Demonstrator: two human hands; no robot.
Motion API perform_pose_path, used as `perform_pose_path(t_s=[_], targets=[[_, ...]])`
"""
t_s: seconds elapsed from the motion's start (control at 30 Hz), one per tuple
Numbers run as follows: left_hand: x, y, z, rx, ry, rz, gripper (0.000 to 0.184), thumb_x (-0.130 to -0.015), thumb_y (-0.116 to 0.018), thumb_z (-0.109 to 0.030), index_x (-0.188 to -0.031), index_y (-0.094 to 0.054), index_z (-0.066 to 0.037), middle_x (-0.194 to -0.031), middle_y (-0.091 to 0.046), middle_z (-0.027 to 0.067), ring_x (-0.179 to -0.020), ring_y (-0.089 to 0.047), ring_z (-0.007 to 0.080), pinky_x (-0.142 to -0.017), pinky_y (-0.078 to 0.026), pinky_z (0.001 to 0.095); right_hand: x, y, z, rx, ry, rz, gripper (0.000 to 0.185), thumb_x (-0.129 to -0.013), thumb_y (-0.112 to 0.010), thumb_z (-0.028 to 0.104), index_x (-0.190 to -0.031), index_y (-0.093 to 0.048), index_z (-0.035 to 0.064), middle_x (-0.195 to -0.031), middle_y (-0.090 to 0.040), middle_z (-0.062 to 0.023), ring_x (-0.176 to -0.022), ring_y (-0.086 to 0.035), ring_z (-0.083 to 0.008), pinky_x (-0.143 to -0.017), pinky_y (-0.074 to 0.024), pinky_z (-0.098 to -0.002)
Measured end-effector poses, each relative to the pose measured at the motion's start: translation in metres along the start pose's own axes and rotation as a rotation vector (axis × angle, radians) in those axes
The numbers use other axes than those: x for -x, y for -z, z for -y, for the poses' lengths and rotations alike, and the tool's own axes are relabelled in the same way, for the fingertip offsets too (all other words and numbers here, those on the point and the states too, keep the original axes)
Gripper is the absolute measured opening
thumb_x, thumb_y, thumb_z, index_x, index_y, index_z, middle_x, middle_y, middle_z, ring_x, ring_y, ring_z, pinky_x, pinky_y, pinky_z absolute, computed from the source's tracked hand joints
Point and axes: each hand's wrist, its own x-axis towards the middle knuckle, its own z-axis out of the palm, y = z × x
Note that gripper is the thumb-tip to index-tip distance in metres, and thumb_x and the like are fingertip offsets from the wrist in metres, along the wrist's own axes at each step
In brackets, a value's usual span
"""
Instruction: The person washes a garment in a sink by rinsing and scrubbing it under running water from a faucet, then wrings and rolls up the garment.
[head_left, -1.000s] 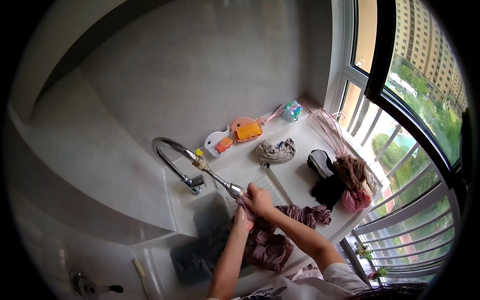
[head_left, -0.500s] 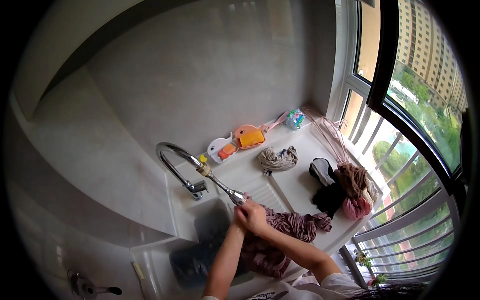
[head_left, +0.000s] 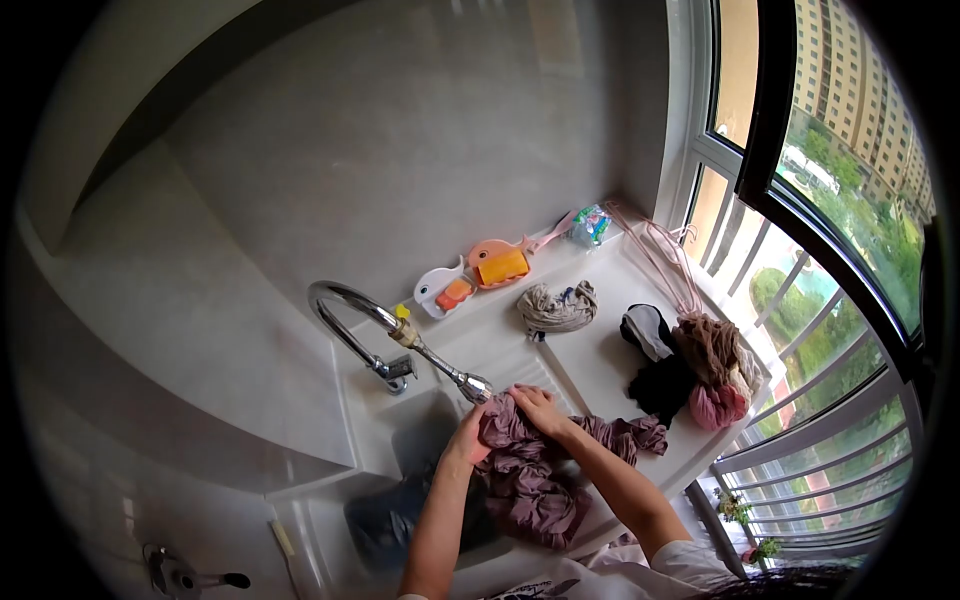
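A mauve crumpled cloth (head_left: 535,490) is bunched over the right side of the sink basin (head_left: 420,410), with one end stretching right onto the white washboard counter. My left hand (head_left: 467,440) is closed round its left edge, just below the tip of the chrome faucet (head_left: 470,385). Fingers of my right hand (head_left: 540,408) press on the top of the same cloth, close to the faucet head. Dark cloth (head_left: 385,525) lies in the basin to the left, partly behind my left forearm.
On the counter lie a beige cloth (head_left: 557,308), a black cloth (head_left: 662,385) and a brown and pink clothes pile (head_left: 715,365). Fish-shaped soap holders (head_left: 498,264), a plastic packet (head_left: 590,226) and pink hangers (head_left: 670,265) line the back. A brush (head_left: 282,538) rests left of the basin.
My hands, earlier clasped together at the faucet tip, are now apart and slightly lower. The cloth between them has spread into a larger bunch.
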Motion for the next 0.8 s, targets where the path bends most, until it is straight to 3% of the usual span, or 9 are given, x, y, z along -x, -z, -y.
perform_pose_path(t_s=[0.07,0.17,0.33,0.37,0.4,0.5,0.63,0.67,0.8], targets=[[0.005,0.007,-0.003,-0.138,-0.046,-0.042,0.041,-0.092,-0.059,-0.030,-0.121,-0.056,-0.001,-0.121,-0.060,0.0106,-0.114,-0.056,0.0236,-0.103,-0.043,0.0417,-0.006,-0.002,-0.007,-0.405,0.014,-0.104,0.041,-0.097,-0.051,0.037,-0.119,-0.062,0.0046,-0.121,-0.060,-0.0141,-0.114,-0.054,-0.0230,-0.097,-0.0382,-0.0278],[0.013,0.020,-0.006,-0.164,-0.188,-0.129,0.031,-0.090,-0.063,-0.020,-0.116,-0.059,-0.003,-0.116,-0.062,0.0084,-0.108,-0.059,0.0205,-0.097,-0.046,0.0389,0.004,0.042,0.028,-0.576,-0.022,0.036,0.027,-0.098,-0.055,0.028,-0.095,-0.062,0.0026,-0.079,-0.048,0.0051,-0.076,-0.042,-0.0034,-0.070,-0.0381,-0.0209],[-0.008,0.017,0.007,0.176,-0.305,-0.124,0.025,-0.091,-0.061,-0.019,-0.112,-0.059,-0.006,-0.113,-0.063,0.0089,-0.102,-0.061,0.0192,-0.091,-0.049,0.0359,-0.002,0.013,0.056,-0.507,-0.001,-0.387,0.022,-0.098,-0.055,0.024,-0.101,-0.052,0.0026,-0.077,-0.052,-0.0018,-0.072,-0.046,-0.0098,-0.066,-0.0416,-0.0266],[-0.023,0.044,0.017,0.115,-0.297,-0.114,0.036,-0.097,-0.052,-0.030,-0.122,-0.054,-0.005,-0.119,-0.060,0.0071,-0.112,-0.057,0.0214,-0.098,-0.045,0.0394,0.005,0.001,0.073,-0.562,0.000,-0.348,0.021,-0.096,-0.056,0.021,-0.104,-0.051,0.0024,-0.080,-0.056,-0.0087,-0.073,-0.053,-0.0163,-0.068,-0.0448,-0.0307],[-0.046,0.075,0.021,0.103,-0.200,0.163,0.035,-0.098,-0.048,-0.033,-0.122,-0.055,-0.008,-0.116,-0.061,0.0070,-0.111,-0.057,0.0217,-0.097,-0.046,0.0396,0.021,-0.006,0.103,-0.455,0.037,-0.373,0.024,-0.092,-0.059,0.023,-0.103,-0.053,0.0029,-0.086,-0.061,-0.0173,-0.081,-0.061,-0.0335,-0.073,-0.0478,-0.0388],[-0.054,0.072,0.043,0.354,-0.259,0.611,0.031,-0.098,-0.043,-0.033,-0.112,-0.057,-0.009,-0.106,-0.062,0.0070,-0.099,-0.059,0.0228,-0.089,-0.049,0.0369,0.040,-0.032,0.117,0.110,0.475,-0.185,0.033,-0.082,-0.068,0.030,-0.100,-0.055,0.0063,-0.095,-0.060,-0.0126,-0.088,-0.060,-0.0348,-0.069,-0.0491,-0.0440],[-0.030,-0.007,0.035,0.293,-0.208,-0.142,0.035,-0.099,-0.047,-0.040,-0.118,-0.057,-0.012,-0.113,-0.061,0.0060,-0.105,-0.059,0.0219,-0.091,-0.048,0.0368,-0.001,-0.003,0.084,0.136,0.201,-0.394,0.032,-0.080,-0.068,0.032,-0.086,-0.053,0.0051,-0.089,-0.062,-0.0160,-0.074,-0.062,-0.0378,-0.062,-0.0481,-0.0483],[-0.037,-0.014,0.032,0.225,-0.148,-0.188,0.036,-0.099,-0.045,-0.040,-0.119,-0.057,-0.012,-0.116,-0.060,0.0058,-0.107,-0.058,0.0215,-0.092,-0.048,0.0374,-0.019,-0.001,0.073,0.047,-0.039,-0.473,0.032,-0.082,-0.068,0.033,-0.088,-0.052,0.0054,-0.081,-0.062,-0.0190,-0.073,-0.062,-0.0391,-0.062,-0.0489,-0.0484],[-0.060,0.043,0.039,0.223,-0.121,-0.124,0.038,-0.101,-0.041,-0.038,-0.124,-0.054,-0.011,-0.121,-0.058,0.0073,-0.111,-0.056,0.0214,-0.094,-0.047,0.0370,0.012,-0.030,0.100,0.107,0.082,-0.495,0.027,-0.084,-0.065,0.031,-0.090,-0.053,0.0069,-0.076,-0.063,-0.0179,-0.070,-0.063,-0.0390,-0.061,-0.0490,-0.0491]])
